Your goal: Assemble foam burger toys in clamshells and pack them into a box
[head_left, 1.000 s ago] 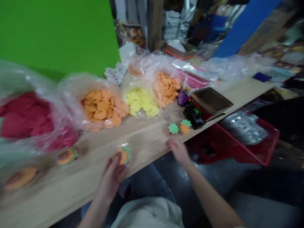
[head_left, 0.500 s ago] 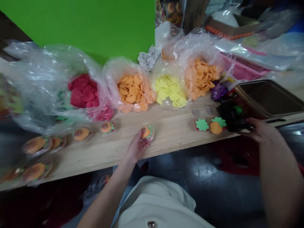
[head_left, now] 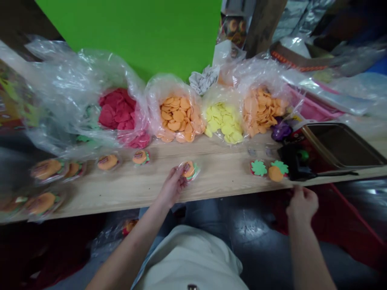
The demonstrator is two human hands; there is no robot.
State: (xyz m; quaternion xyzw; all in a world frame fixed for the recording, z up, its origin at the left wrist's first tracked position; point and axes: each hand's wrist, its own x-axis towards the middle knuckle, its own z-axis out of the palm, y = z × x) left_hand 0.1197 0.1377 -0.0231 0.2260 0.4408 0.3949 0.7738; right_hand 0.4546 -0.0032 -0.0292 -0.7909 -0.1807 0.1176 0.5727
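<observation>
My left hand (head_left: 173, 188) pinches a small foam burger (head_left: 189, 170) in clear plastic wrap, close to the table's front edge. Just off that edge, on the right, is my right hand (head_left: 302, 204), its fingers curled in; whatever they may hold is too blurred to make out. Nearest to it on the table lie an orange foam disc (head_left: 275, 174) with a green leafy piece (head_left: 279, 165) partly under it, and another green leafy piece (head_left: 259, 167) on red. A black object (head_left: 298, 163) with a thin dark handle stands beside them.
Along the back are plastic bags of red pieces (head_left: 118, 110), orange discs (head_left: 178, 117), yellow pieces (head_left: 225, 121) and more orange pieces (head_left: 263, 108). Several wrapped burgers (head_left: 46, 169) are on the left. A dark tray (head_left: 341, 145) and a pink bin (head_left: 317, 108) occupy the right.
My right hand has left the black object and moved left and toward me, off the table's front edge. My left hand keeps holding the wrapped burger. The camera view has shifted slightly.
</observation>
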